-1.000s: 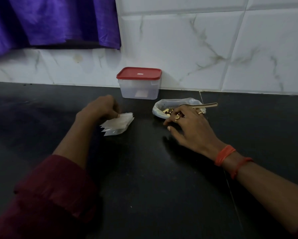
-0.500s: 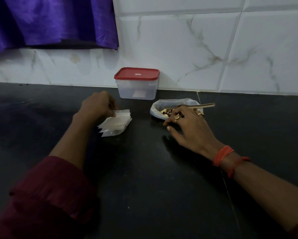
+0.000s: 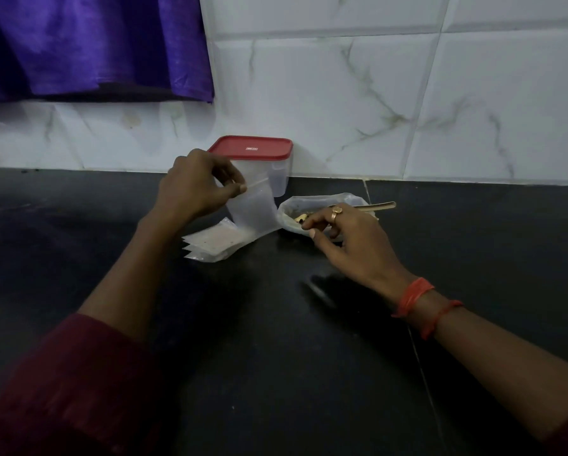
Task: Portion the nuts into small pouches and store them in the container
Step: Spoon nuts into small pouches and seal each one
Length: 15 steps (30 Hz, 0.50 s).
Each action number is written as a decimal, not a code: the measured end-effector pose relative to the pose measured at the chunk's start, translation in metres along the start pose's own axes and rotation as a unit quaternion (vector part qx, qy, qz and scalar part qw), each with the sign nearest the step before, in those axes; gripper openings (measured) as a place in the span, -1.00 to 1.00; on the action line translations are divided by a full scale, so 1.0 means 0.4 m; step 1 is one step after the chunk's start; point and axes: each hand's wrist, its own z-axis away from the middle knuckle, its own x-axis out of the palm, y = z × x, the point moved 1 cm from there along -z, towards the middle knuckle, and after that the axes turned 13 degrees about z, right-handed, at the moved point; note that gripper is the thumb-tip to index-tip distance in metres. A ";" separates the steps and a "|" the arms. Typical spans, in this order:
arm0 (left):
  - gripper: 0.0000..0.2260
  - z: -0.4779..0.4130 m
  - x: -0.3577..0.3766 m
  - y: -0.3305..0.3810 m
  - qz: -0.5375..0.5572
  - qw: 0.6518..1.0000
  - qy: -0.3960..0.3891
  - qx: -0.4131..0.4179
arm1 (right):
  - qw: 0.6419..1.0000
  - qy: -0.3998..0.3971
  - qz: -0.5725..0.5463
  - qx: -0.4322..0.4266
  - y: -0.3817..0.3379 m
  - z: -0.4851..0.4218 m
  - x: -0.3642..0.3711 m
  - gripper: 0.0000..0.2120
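My left hand (image 3: 197, 189) pinches the top edge of one small clear pouch (image 3: 253, 209), which hangs upright above the stack of flat pouches (image 3: 212, 243) on the black counter. Behind it stands a clear container with a red lid (image 3: 251, 148), closed, against the wall. Right of the pouch lies an open plastic bag of nuts (image 3: 322, 200) with a gold spoon (image 3: 379, 206) resting in it. My right hand (image 3: 348, 241) rests at the bag's near edge with its fingers curled at the spoon and nuts; whether it grips the spoon is hidden.
The black counter (image 3: 276, 340) runs wide in front of me. A white marble-tiled wall (image 3: 407, 93) closes the back, and a purple curtain (image 3: 78, 44) hangs at the upper left.
My left hand has lifted one pouch off the stack and raised it in front of the container. My right hand has stayed at the nut bag.
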 end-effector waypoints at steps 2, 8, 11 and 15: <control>-0.89 0.014 0.030 0.040 0.046 0.998 0.028 0.018 | 0.998 0.033 -0.042 0.020 -0.003 -0.006 -0.010 -0.85; -0.90 0.052 0.111 0.109 0.086 0.995 0.035 0.044 | 0.980 0.041 -0.161 0.112 0.000 -0.013 -0.011 -0.83; -0.91 0.075 0.147 0.149 0.165 0.984 0.030 0.062 | 0.947 0.038 -0.267 0.175 0.003 -0.019 -0.009 -0.84; -0.93 0.093 0.181 0.162 0.271 0.962 -0.015 0.001 | 0.928 0.066 -0.305 0.204 0.009 -0.022 -0.014 -0.79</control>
